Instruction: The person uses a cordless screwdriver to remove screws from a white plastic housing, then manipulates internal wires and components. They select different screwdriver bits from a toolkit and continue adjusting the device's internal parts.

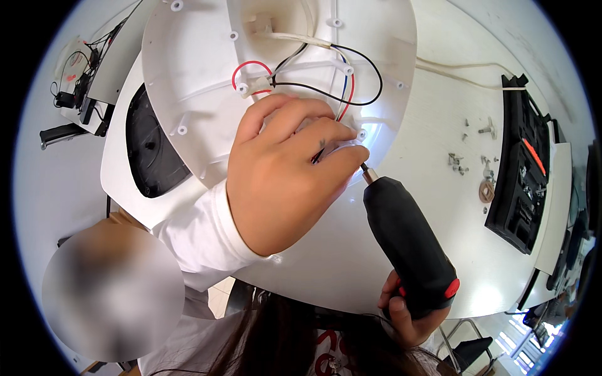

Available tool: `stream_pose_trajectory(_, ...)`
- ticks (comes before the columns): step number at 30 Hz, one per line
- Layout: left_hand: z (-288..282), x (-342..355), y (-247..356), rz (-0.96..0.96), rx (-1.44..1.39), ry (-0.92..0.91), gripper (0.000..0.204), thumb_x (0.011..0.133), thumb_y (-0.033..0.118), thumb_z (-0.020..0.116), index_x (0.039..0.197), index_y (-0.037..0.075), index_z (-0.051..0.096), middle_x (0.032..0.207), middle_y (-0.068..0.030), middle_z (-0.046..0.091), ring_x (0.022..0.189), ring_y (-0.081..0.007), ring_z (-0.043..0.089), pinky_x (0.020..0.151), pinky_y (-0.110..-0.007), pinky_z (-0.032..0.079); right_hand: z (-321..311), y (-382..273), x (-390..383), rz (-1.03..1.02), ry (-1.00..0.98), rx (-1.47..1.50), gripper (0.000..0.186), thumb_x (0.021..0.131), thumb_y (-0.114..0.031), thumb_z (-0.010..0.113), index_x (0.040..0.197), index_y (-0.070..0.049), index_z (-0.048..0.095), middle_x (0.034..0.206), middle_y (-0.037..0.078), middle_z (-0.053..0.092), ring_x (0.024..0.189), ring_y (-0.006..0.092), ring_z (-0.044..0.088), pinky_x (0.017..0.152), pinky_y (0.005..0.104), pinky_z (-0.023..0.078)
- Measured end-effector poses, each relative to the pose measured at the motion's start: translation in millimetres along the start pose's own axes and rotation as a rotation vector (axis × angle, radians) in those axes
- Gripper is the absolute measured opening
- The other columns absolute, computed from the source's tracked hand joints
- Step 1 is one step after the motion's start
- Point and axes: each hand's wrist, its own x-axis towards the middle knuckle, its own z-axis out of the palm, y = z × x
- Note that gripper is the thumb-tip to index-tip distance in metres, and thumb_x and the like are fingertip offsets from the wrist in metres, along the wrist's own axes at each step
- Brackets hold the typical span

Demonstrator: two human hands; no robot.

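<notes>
My left hand [285,169] reaches palm down into a white plastic shell [207,106], its fingers curled and its thumb bent in. It closes on something I cannot make out, mostly hidden under the fingers; a small dark tip shows between thumb and forefinger. My right hand [414,319] grips a black cordless screwdriver [407,238] with red details by its lower end. The metal bit points up and left, close by my left thumb tip, where a bright light falls on the shell's edge. Red, black, blue and white wires [351,84] loop inside the shell just beyond my fingers.
A black oval part [150,147] lies left of the shell. On the white table [351,269], loose screws [456,164] and a brown ring [486,192] sit before an open black tool case [517,188]. A pale cable [467,75] crosses the far right.
</notes>
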Motion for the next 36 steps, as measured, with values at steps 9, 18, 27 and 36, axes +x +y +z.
stream_pose_trajectory(9,1.9,2.4,4.9,-0.036,0.008,0.015,0.026,0.06,0.007,0.071,0.084,0.014,0.065,0.093,0.0024,0.063,0.094,-0.021,0.055,0.086,-0.038,0.036,-7.0,2.5,0.1,-0.023,-0.001,0.004,0.069,0.075,-0.008,0.065,0.128,0.009,0.024,0.11,0.021,0.052,0.075,0.0185,0.06,0.066,0.0296,0.051)
stream_pose_trajectory(18,7.4,-0.3,9.6,-0.046,0.113,0.019,0.023,0.062,0.01,0.071,0.083,0.014,0.063,0.098,0.0008,0.062,0.095,-0.0224,0.055,0.092,-0.043,0.035,-1.1,-5.0,12.1,-0.121,0.18,0.083,0.055,0.08,-0.026,0.057,0.116,0.011,0.037,0.073,0.016,0.056,0.049,0.0146,0.052,0.049,0.024,0.044)
stream_pose_trajectory(27,30.4,-36.6,70.7,0.292,-0.14,-0.022,0.036,0.064,0.017,0.07,0.099,0.016,0.065,0.105,-0.0026,0.06,0.088,-0.0182,0.055,0.077,-0.036,0.045,-14.4,25.9,13.9,-0.215,0.526,0.403,0.059,0.086,-0.039,0.054,0.121,0.002,0.033,0.094,0.013,0.049,0.061,0.0172,0.055,0.054,0.0283,0.046)
stream_pose_trajectory(36,59.6,-39.6,61.1,0.343,-0.403,-0.225,0.033,0.059,0.01,0.065,0.093,0.009,0.066,0.088,-0.0015,0.057,0.075,-0.0166,0.054,0.061,-0.028,0.044,-23.2,20.1,13.3,-0.174,0.505,0.486,0.053,0.087,-0.034,0.051,0.124,0.0,0.032,0.092,0.012,0.049,0.06,0.0164,0.054,0.052,0.0258,0.044)
